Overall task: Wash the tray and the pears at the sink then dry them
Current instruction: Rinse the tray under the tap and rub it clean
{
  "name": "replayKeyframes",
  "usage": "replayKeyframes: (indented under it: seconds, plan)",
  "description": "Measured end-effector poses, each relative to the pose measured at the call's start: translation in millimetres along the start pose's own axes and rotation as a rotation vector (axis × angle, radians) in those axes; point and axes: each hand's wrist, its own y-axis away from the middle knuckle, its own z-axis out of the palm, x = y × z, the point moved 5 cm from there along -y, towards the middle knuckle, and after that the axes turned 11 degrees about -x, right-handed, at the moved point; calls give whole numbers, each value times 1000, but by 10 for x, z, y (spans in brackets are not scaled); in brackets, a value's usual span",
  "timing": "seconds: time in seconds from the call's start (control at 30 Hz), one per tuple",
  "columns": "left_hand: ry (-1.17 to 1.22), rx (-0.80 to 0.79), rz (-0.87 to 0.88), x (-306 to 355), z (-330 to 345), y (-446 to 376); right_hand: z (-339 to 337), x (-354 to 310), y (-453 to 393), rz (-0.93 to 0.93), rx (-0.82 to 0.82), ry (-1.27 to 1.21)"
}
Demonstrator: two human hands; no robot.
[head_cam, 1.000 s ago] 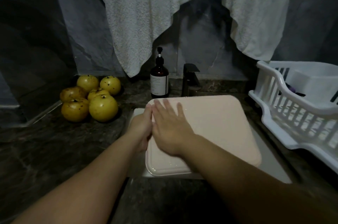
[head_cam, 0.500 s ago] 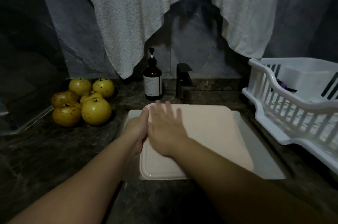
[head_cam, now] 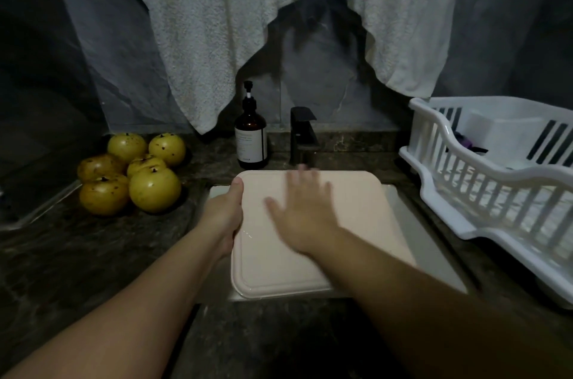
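Note:
A pale pink tray [head_cam: 356, 211] lies over the sink [head_cam: 431, 242], wet and glossy near its left edge. My left hand [head_cam: 224, 217] grips the tray's left rim, thumb on top. My right hand [head_cam: 302, 211] lies flat on the tray's surface with fingers spread, blurred by motion. Several yellow pears [head_cam: 130, 174] sit in a pile on the dark counter to the left of the sink. A white towel [head_cam: 248, 22] hangs on the wall above.
A brown pump soap bottle [head_cam: 251, 137] and a dark faucet [head_cam: 302, 137] stand behind the sink. A white plastic dish rack [head_cam: 496, 189] sits on the counter at the right. The dark stone counter [head_cam: 77, 254] runs along the front and left.
My right hand has slid from the tray's left side toward its middle, fingers now spread wider. My left hand keeps its grip on the left rim.

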Motion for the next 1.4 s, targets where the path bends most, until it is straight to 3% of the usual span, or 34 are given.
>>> replayKeyframes:
  seconds: [0.1, 0.2, 0.27, 0.33, 0.43, 0.63, 0.8, 0.87, 0.97, 1.03, 1.1, 1.27, 1.4]
  plan:
    - [-22, 6, 15, 1, -100, -24, 152, -684, 146, -297, 6, 102]
    - [30, 39, 34, 48, -184, -18, 51, -429, 219, -445, -37, 238]
    - [51, 29, 41, 74, -160, 23, -57, 112, 196, -340, -56, 236]
    - [43, 23, 42, 77, -131, 36, -167, 689, 185, -74, -84, 188]
    - [34, 37, 33, 47, -120, -2, -176, 757, 172, 156, -95, 98]
    - [10, 71, -12, 1, -173, -72, 205, -845, 303, -247, -68, 172]
    - [52, 54, -6, 86, -185, -44, 11, -224, 453, -506, -139, 322]
    - [53, 45, 2, 100, -165, -35, -102, 386, 425, -385, -135, 291]
    - [11, 44, -11, 70, -165, -44, -209, 1149, 345, -30, -150, 188]
    - [2, 40, -15, 58, -123, -31, -186, 1220, 250, 135, -162, 105]
    - [0, 36, -10, 46, -65, -27, -108, 895, 129, 182, -157, 49]
    - [28, 19, -33, 0, -43, -27, 29, -565, 101, -129, -129, 41]
    - [34, 71, -4, 59, -181, -51, 37, -731, 326, -422, -133, 241]
